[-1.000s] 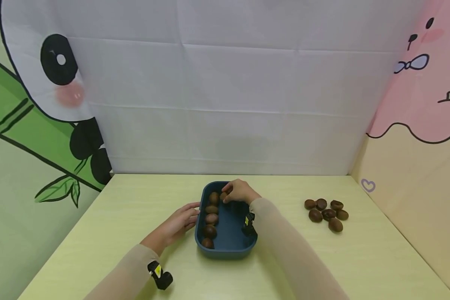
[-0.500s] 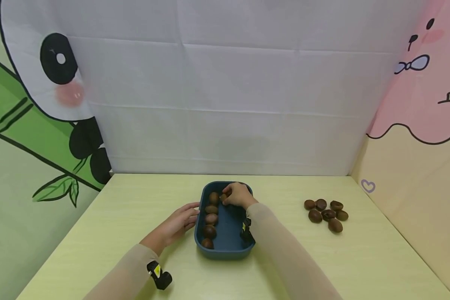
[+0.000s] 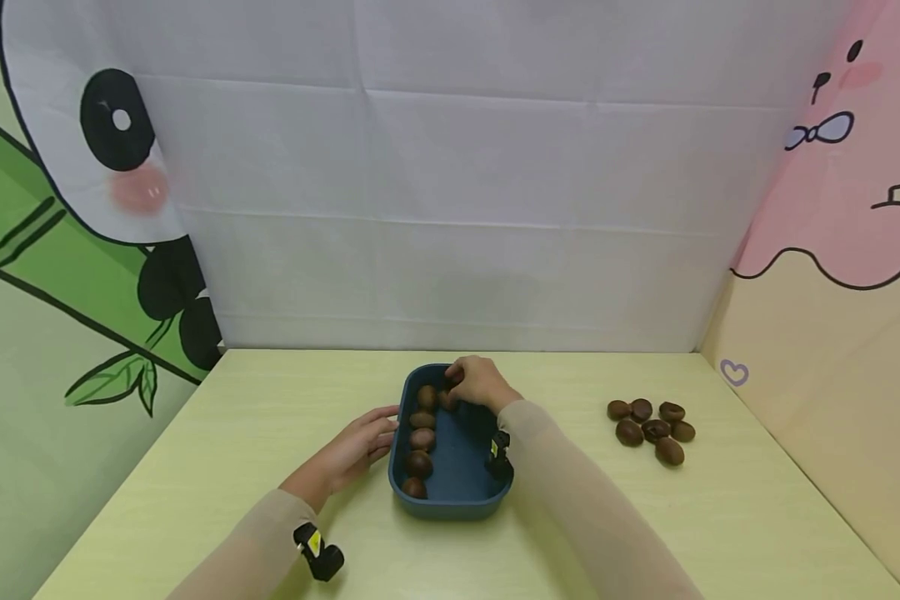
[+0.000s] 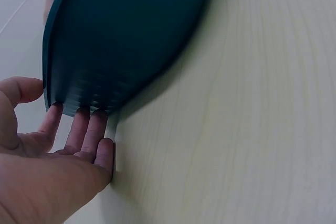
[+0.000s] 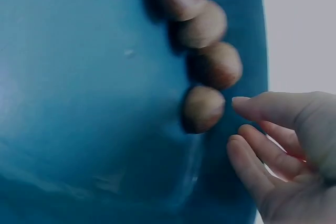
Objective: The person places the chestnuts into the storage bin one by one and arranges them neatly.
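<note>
My left hand (image 3: 352, 448) lies beside the left wall of a dark blue tray (image 3: 457, 510); in the left wrist view its fingertips (image 4: 81, 113) touch the tray's outer side. A row of several brown chestnuts (image 3: 418, 464) runs along the inside of that wall. Over the tray's far end is my right hand (image 3: 483, 383), close to a chestnut (image 5: 203, 109) lying against the row's far end. The right wrist view shows the thumb and fingers spread, with a small gap to that chestnut and nothing held.
Several more chestnuts (image 3: 656, 430) lie in a loose group on the table (image 3: 570, 517), right of the tray. A white sheet (image 3: 480, 208) hangs behind the table, and printed walls stand at both sides.
The right hand held a chestnut at the tray's far end; it has let go and drawn slightly up and away. The chestnut stays beside the row. The left hand has not visibly moved.
</note>
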Demonstrator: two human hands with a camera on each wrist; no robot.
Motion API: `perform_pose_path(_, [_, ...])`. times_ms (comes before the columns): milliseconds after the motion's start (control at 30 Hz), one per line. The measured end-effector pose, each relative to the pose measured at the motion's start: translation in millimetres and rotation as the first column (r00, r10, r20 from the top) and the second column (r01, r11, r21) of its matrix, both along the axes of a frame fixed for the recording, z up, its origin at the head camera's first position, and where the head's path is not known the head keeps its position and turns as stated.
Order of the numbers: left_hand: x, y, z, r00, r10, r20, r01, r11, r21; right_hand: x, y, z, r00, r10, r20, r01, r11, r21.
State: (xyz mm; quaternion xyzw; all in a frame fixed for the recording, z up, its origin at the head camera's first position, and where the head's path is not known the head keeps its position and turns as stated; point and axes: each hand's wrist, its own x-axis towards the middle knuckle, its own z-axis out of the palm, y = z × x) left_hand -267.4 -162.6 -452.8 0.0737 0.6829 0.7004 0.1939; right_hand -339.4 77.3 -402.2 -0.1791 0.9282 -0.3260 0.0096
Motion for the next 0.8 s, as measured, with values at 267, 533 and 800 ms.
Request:
perform_pose_path(267, [2.8,0.1,1.0,1.000,0.000,-0.007,0.000,1.000,-0.009,7.5,8.3,21.9,0.995,0.102,0.004,-0.101,0.994,-0.028])
perform_pose_path(533, [2.8,0.8,1.8,1.000,0.004,-0.006,-0.004,1.000,-0.001,22.0,35.2,30.4,0.989,0.150,-0.004,-0.150,0.988,-0.034])
perform_pose_path(800, [3.7,-1.0,2.9,1.000,0.001,-0.009,-0.001,1.000,-0.010,38.0,79.8,29.8,0.994,0.108,-0.016,-0.108,0.994,-0.019])
